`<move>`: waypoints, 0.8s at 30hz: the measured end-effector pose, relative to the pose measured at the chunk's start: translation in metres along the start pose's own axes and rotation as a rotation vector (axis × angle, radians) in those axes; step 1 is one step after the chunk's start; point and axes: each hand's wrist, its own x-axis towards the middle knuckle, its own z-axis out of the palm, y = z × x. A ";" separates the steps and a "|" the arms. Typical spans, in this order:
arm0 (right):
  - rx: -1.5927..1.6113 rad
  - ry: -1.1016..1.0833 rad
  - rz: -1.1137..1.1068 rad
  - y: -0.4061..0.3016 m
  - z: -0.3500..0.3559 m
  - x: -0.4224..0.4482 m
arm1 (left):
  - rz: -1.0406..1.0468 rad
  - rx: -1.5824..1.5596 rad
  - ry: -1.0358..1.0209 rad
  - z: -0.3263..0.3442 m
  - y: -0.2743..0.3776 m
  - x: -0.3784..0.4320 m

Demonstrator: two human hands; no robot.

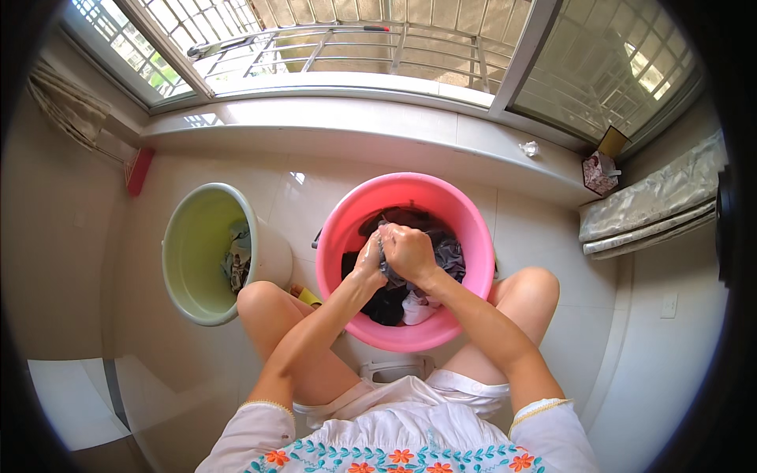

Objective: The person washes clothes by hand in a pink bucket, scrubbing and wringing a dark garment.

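Note:
A pink plastic bucket (408,340) stands on the floor between my knees, holding wet clothes. Over it my left hand (370,258) and my right hand (409,251) press together, both closed on a wet grey garment (383,269). Most of that cloth is hidden behind my fingers. Below them in the bucket lie dark grey clothes (450,255), a black garment (385,307) and a pale pink-white piece (419,307). My hands and wrists look wet.
To the left is a pale green bucket (183,284) with some clothes (238,254) inside. A red dustpan-like object (140,171) rests near the left wall. The window ledge (355,118) ahead bears a crumpled tissue (529,148) and a tissue box (599,172). A curtain (653,192) hangs at right.

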 end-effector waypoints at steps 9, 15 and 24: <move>-0.225 -0.121 -0.185 -0.017 -0.001 -0.017 | 0.050 -0.172 -0.136 -0.014 -0.004 -0.019; 0.028 -0.124 0.011 0.006 -0.017 0.007 | 0.119 0.240 -0.047 0.000 0.025 -0.041; 0.620 -0.269 0.154 0.007 -0.050 0.025 | 0.762 1.339 -0.187 -0.010 0.066 -0.061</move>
